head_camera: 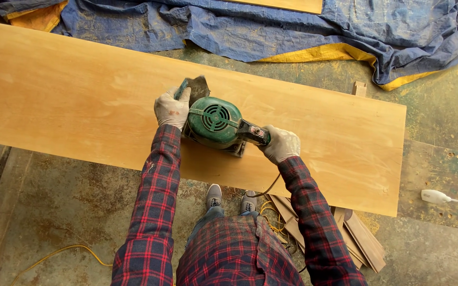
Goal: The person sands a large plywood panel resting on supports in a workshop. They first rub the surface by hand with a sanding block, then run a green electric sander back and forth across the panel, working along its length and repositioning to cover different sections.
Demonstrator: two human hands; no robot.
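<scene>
Between the left hand and the right hand, both in pale grey gloves, the sander is dark green, with a black handle under the right hand. The board below both hands is light yellow-orange wood. The sleeves behind the hands have a red and dark blue check pattern. Beyond the hands, the tarp is blue with a yellow underside. Right of the right hand lies a small white object, perhaps a bottle.

Single head cam, steep top-down, approx arm's length above board.
</scene>
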